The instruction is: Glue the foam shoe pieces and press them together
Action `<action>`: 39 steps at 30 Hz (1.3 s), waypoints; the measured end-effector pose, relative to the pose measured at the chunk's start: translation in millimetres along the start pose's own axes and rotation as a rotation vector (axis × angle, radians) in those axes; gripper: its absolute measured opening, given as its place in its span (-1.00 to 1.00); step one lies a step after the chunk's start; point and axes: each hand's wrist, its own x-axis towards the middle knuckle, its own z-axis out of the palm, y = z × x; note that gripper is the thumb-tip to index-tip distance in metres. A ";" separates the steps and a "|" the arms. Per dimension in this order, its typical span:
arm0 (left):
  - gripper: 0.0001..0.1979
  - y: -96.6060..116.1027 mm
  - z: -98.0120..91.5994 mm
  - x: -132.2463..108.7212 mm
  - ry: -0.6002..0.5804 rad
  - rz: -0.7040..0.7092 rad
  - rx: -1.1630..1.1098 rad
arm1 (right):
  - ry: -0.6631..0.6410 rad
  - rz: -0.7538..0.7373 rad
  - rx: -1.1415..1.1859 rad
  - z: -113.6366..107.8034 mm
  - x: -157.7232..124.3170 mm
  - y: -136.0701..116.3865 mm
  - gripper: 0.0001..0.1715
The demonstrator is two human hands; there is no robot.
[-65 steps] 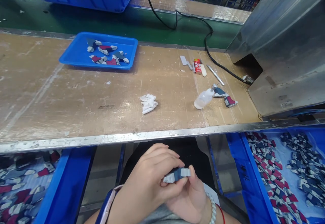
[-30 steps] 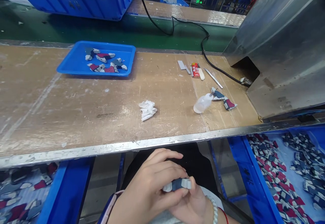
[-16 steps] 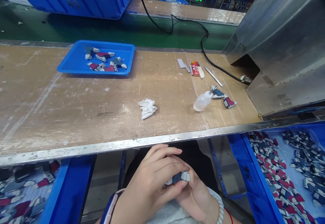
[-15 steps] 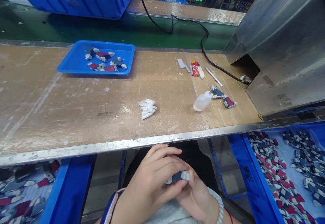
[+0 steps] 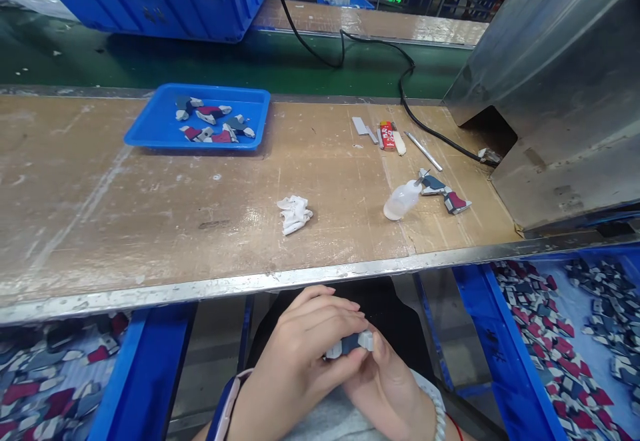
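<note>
Both my hands are together over my lap, just below the table's front edge. My left hand point(image 5: 310, 347) is closed, its fingers curled over a small grey-blue and white piece point(image 5: 350, 343). From the right, the thumb and fingers of my right hand point(image 5: 387, 387) grip the white end of that same piece. Part of the piece is hidden beneath my fingers. On the table lie a crumpled white cloth or tissue point(image 5: 295, 214), a small clear squeeze bottle point(image 5: 403, 201) with a thin metal tip, and similar coloured pieces point(image 5: 455, 202) beside it.
A blue tray point(image 5: 143, 135) holds several pieces. Blue bins point(image 5: 495, 354) of red, blue and white pieces stand at both sides. A red packet point(image 5: 387, 135), a silver rod point(image 5: 424, 151) and a black cable point(image 5: 407, 77) lie near a metal housing point(image 5: 555, 94).
The view has shifted slightly, so everything sits a little further right. My hands stay closed around the piece, with only slight finger movement.
</note>
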 end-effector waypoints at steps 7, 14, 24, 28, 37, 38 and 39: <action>-0.83 8.4 -1.5 2.3 0.025 0.056 0.037 | -0.007 -0.003 -0.072 1.8 -4.1 -2.7 -0.56; -0.88 8.1 3.1 1.7 0.105 0.150 0.143 | -0.057 -0.049 -0.101 12.7 -3.2 -9.6 -0.58; -0.86 0.3 5.2 4.3 0.106 0.168 0.099 | 0.003 -0.105 -0.093 15.0 -0.7 -7.2 -0.62; -0.81 0.6 3.9 1.0 0.095 0.201 0.115 | 0.093 -0.134 -0.179 17.4 -4.4 -6.9 -0.45; -0.81 0.6 3.0 6.3 0.114 0.212 0.081 | 0.181 -0.207 -0.251 17.7 -4.1 -5.5 -0.36; -0.81 0.0 3.2 6.7 0.122 0.215 0.075 | 0.168 -0.212 -0.260 17.7 -3.1 -5.5 -0.36; -0.81 -0.5 3.6 6.9 0.134 0.215 0.073 | 0.148 -0.215 -0.270 17.7 -2.0 -5.7 -0.36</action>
